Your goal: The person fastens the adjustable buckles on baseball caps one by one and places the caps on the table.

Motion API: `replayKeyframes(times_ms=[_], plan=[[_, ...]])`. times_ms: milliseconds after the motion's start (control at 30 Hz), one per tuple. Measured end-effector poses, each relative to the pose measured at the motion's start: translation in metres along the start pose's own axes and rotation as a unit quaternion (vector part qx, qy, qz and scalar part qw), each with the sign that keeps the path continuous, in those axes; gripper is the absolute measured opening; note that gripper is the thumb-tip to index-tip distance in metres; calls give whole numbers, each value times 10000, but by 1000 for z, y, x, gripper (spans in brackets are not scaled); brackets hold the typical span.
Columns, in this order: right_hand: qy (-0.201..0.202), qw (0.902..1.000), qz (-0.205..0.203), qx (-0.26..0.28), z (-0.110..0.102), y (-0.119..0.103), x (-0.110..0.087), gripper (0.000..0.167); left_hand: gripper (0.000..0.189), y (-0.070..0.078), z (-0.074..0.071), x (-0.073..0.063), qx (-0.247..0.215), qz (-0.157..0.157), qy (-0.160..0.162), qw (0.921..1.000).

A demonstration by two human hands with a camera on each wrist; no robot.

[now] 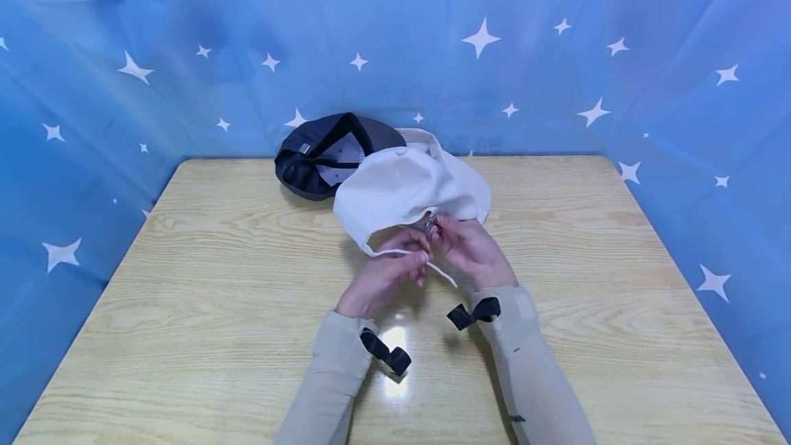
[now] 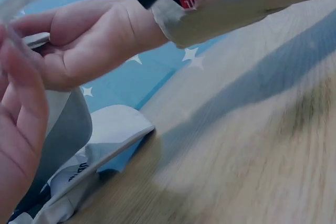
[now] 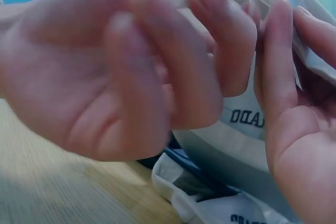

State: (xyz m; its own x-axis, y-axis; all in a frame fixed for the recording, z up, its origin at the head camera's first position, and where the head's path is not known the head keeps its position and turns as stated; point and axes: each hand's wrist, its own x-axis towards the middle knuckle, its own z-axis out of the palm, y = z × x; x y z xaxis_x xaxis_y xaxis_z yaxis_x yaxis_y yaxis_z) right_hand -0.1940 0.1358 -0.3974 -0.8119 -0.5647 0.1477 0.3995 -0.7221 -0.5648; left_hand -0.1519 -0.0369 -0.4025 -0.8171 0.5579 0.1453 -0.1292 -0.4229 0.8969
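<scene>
A white cap (image 1: 395, 187) is held up over the table with its back opening toward me. My left hand (image 1: 386, 277) pinches the cap's thin white strap (image 1: 443, 275), whose loose end hangs past the fingers. At the other side of the opening, my right hand (image 1: 472, 253) pinches the small metal buckle (image 1: 430, 223) between thumb and fingers. Both hands' fingertips are close together. In the right wrist view the left hand (image 3: 79, 77) appears large and blurred, its fingers curled, with the right hand (image 3: 296, 135) at the right edge.
Behind the held cap lies a dark navy cap (image 1: 299, 156), its inside facing up, beside another pale cap (image 1: 417, 136). Dark lettering shows on a pale cap (image 2: 115, 124) in the left wrist view. A wooden table (image 1: 204, 280) meets a blue star-patterned curtain (image 1: 395, 40).
</scene>
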Motion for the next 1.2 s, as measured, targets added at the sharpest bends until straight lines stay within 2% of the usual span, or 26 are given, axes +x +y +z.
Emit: replayKeyframes(times_ms=[100, 200, 267, 367, 467, 700, 867, 1033, 1200], plan=[[61, 9999, -106, -45, 1, -3, -1, 8, 26, -3, 0, 0, 367, -135, -764, 9963], [20, 9999, -97, -34, 2, -5, -1, 11, 28, -4, 3, -1, 816, -225, -1455, 9857], [-61, 9998, -95, -139, 2, -5, -1, 15, 25, -3, 7, -1, 932, -306, -1837, 9781], [-183, 9993, -131, -284, 2, -6, 0, 16, 22, -3, 12, -2, 869, -539, -2111, 9721], [-237, 9991, -148, -310, 2, -6, 0, 16, 21, -1, 14, -3, 726, -603, -2250, 9698], [-326, 9994, -82, -48, 2, -4, 1, 13, 22, 2, 7, -6, 301, -489, -2221, 9733], [-260, 9995, -99, 144, 2, -3, 0, 10, 7, 1, 4, -6, 136, -344, -1989, 9793], [-232, 9995, -77, 210, 3, -3, 1, 8, 4, 2, 5, -4, 80, -21, -1369, 9906], [-158, 9997, -51, 179, 5, -3, 1, 8, 8, 2, 6, -1, -101, 389, -325, 9987]])
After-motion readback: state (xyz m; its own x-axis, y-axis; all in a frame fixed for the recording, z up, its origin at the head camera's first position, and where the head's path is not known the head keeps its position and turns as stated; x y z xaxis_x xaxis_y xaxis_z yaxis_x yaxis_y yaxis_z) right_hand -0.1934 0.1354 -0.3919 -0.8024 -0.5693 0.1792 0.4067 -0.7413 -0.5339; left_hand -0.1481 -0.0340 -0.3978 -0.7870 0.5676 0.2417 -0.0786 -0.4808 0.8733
